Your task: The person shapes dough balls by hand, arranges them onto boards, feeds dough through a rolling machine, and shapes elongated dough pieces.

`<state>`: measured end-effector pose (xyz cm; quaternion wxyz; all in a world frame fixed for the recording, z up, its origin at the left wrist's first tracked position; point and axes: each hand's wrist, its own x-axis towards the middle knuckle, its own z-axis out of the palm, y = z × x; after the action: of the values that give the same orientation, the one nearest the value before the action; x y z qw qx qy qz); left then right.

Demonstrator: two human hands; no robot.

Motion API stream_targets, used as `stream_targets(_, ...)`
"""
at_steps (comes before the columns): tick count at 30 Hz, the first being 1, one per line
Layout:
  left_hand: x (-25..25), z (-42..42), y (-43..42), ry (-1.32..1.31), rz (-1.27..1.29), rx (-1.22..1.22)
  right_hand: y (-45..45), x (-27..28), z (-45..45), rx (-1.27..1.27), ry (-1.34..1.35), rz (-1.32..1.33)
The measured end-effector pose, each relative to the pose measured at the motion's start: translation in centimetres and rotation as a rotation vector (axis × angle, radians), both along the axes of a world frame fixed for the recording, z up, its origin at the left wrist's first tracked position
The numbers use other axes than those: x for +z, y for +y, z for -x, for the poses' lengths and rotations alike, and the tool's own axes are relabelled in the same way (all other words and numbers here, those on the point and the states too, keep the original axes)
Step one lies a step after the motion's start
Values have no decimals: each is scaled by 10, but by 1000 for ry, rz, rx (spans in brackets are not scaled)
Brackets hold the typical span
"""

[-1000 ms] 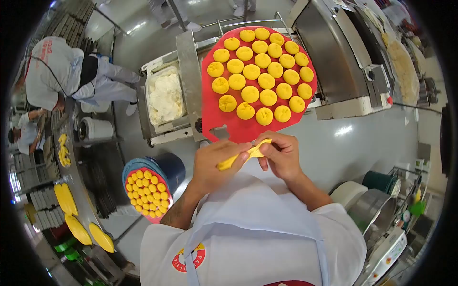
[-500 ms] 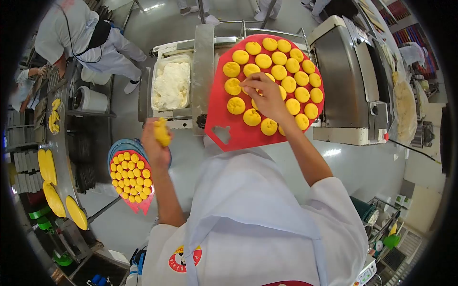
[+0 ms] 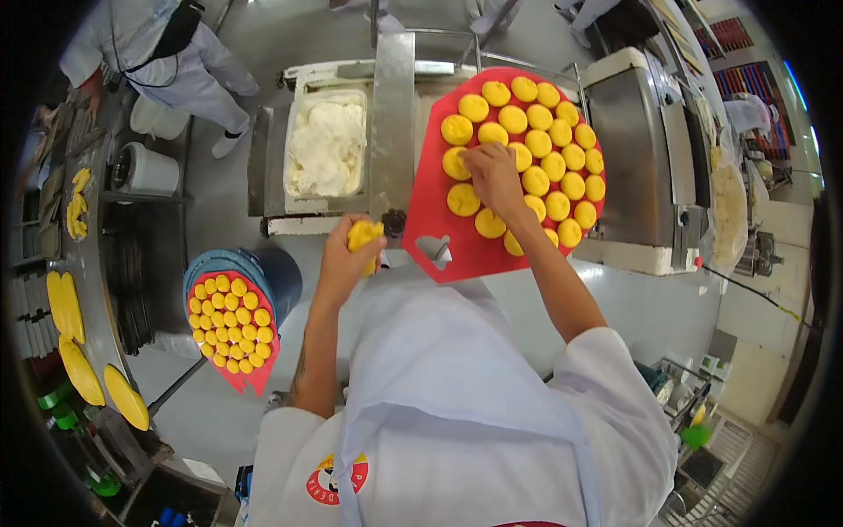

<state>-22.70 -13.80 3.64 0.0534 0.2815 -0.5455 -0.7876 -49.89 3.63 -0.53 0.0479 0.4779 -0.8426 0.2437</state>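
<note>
A lump of yellow dough (image 3: 364,235) is gripped in my left hand (image 3: 337,268), which is raised just left of a red board (image 3: 465,255). Part of the dough bulges out past the fingers. On the board sit several round yellow dough pieces (image 3: 464,199), flattened and spaced in curved rows. My right hand (image 3: 496,180) is over the left part of these rows, its fingers drawn together beside one dough round (image 3: 455,163). Its fingertips point down, and what they pinch, if anything, is hidden.
A tub of white creamy mass (image 3: 325,149) stands left of a metal strip (image 3: 392,114). A second red board (image 3: 255,376) with dough rounds rests on a blue bin (image 3: 285,281). At right is a steel machine (image 3: 625,149). Another person (image 3: 189,75) stands at the left-hand bench.
My left hand has moved right with the dough, closer to the red board. My right hand stays over the dough rounds, its fingers lower and more bunched. The whole view has shifted slightly.
</note>
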Motion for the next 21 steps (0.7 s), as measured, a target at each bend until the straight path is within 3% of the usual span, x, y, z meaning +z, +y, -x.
stream_targets(2,13,16,-2,12,74,-52,1,11,-3,1,-39,-223)
stream_targets(5,15,40,2,113,-114,-135,-2,57,-5,84,46,-125)
stream_targets(8,40,57,17,177,-161,-149,0,141,-47,162,-630,-36)
stream_targets(9,49,63,24,204,-183,-157,5,144,-61,221,-581,-69)
stream_targets(11,48,74,36,227,30,-276,19,146,-81,311,-486,-135)
stream_targets(13,66,73,46,226,70,-449,39,154,-80,349,-506,-337)
stream_targets(14,84,73,48,-51,213,-668,47,155,-80,380,-519,-438)
stream_targets(17,73,51,68,354,552,-984,96,135,-90,791,-482,-342)
stream_targets(21,120,60,76,434,556,-1064,128,169,-79,810,-702,-79)
